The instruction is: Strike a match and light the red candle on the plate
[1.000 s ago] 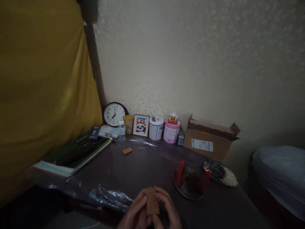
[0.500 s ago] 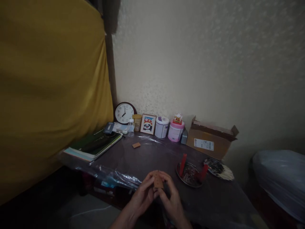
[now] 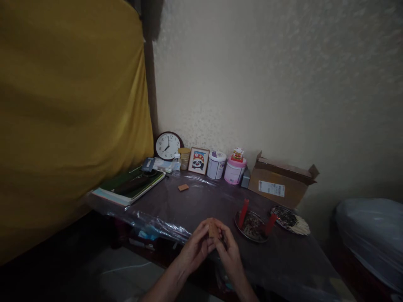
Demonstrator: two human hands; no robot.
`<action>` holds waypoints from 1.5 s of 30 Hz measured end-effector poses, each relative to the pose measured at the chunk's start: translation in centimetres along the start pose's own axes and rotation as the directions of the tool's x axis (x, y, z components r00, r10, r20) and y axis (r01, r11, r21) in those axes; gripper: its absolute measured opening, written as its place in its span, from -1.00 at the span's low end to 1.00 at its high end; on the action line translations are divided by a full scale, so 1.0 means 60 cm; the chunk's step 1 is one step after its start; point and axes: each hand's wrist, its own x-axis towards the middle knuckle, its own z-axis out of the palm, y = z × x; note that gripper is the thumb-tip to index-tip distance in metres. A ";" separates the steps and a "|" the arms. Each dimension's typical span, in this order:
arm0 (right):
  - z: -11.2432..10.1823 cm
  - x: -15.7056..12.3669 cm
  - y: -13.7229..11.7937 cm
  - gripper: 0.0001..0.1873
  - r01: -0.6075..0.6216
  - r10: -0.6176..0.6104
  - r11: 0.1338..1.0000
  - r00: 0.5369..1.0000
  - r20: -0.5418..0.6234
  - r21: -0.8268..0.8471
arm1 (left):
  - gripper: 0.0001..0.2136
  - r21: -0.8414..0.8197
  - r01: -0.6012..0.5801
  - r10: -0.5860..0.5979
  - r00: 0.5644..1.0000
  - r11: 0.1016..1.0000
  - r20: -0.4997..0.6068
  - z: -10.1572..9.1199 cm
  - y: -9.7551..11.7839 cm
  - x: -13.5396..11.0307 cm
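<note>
Just past the table's near edge, a small orange-brown rectangular tile (image 3: 213,230) is held between both hands. My left hand (image 3: 199,243) is closed on its left side, fingers curled round it. From the right, my right hand (image 3: 227,244) pinches the same tile with thumb and fingers. The tile is tilted, partly covered by fingers, and its material I cannot make out. Farther back on the table (image 3: 176,205), a second flat orange-brown piece (image 3: 183,187) lies apart from the hands.
Right of my hands sits a round metal plate (image 3: 252,235) with two red candles (image 3: 243,213). Behind are a second dark-and-white plate (image 3: 291,222), a cardboard box (image 3: 280,180), tins (image 3: 216,165), a framed panda picture (image 3: 198,160) and a clock (image 3: 168,146). Books (image 3: 129,188) lie left.
The tile has been turned in my hands, its dotted face now seen at a steeper slant. Both hands stay on it, slightly higher in view. The camera has shifted a little.
</note>
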 end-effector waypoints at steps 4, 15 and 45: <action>0.005 0.002 -0.015 -0.69 -0.035 0.036 0.999 0.999 -0.020 0.041 | -0.74 -0.028 0.002 -0.002 1.000 1.000 -0.009 0.003 -0.003 0.002; 0.007 0.003 -0.022 -0.68 -0.030 0.032 0.998 0.999 -0.036 0.056 | -0.70 -0.036 0.011 -0.011 1.000 0.999 0.001 0.004 -0.005 0.001; -0.075 0.034 -0.003 -0.76 -0.157 0.165 0.978 0.985 0.046 -0.139 | -0.66 -0.010 0.331 -0.327 0.936 0.944 0.128 -0.013 -0.003 -0.013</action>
